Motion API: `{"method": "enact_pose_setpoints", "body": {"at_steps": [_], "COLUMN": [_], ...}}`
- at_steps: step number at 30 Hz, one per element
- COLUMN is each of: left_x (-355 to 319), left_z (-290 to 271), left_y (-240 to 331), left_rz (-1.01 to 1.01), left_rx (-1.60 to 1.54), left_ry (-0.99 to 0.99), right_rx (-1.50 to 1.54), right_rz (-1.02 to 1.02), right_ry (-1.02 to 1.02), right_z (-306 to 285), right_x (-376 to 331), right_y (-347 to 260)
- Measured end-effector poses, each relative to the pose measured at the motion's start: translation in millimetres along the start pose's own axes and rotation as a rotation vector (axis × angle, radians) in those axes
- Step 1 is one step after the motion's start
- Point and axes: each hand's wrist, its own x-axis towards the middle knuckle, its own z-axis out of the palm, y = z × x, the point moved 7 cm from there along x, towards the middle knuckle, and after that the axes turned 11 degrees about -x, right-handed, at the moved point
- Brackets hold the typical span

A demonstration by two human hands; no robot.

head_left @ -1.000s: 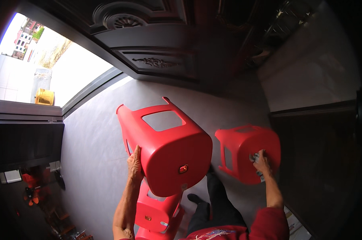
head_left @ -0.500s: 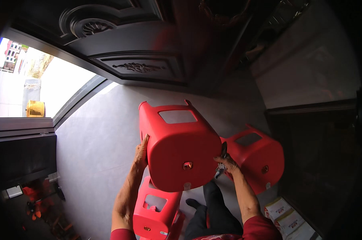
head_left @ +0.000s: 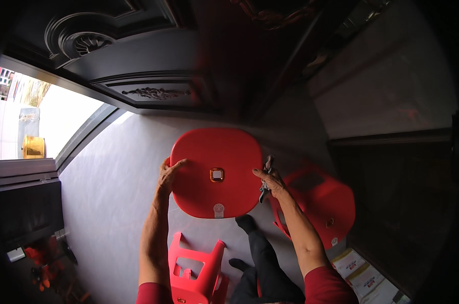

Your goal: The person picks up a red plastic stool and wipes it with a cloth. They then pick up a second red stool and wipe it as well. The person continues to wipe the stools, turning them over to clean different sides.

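Observation:
A red plastic stool [head_left: 217, 197] is between my hands, its rounded square seat facing up with a small hole in the middle. My left hand [head_left: 169, 174] grips the left edge, thumb lying on top of the seat. At the right edge, my right hand [head_left: 271, 182] holds the stool and also has a crumpled grey cloth [head_left: 268, 163] in it. The stool's legs are hidden under the seat. Right of my right forearm stands a second red stool [head_left: 315, 197], in shadow. A third, lighter red stool [head_left: 201, 261] is at the lower left beside my legs, partly cut off.
Ahead is a dark carved door [head_left: 158, 96], with a bright doorway to its left and a gold round container [head_left: 33, 147] outside. White boxes [head_left: 361, 276] sit at the lower right. A dark panel [head_left: 24, 207] stands at the left, and pale floor [head_left: 108, 202] lies between.
The stool has tipped, so its seat faces up toward me and its side and legs no longer show. Both hands have moved slightly left and up with it.

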Motion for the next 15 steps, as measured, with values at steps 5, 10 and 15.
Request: {"method": "enact_pose_setpoints", "body": {"at_steps": [5, 10, 15], "left_x": [-3.7, -3.2, 9.9], "left_z": [5.6, 1.5, -18.9], "left_y": [7.8, 7.9, -11.7], "left_rz": [0.049, 0.128, 0.169], "left_rx": [-0.095, -0.119, 0.078], "left_ry": [-0.036, -0.036, 0.024], "right_rx": [-0.067, -0.103, -0.108], "right_rz": [-0.052, -0.106, -0.219], "right_ry": [-0.031, -0.032, 0.088], "right_z": [-4.1, -2.5, -0.2], "right_x": [1.4, 2.8, -23.4], "right_y": [-37.4, -46.0, -47.1]}}
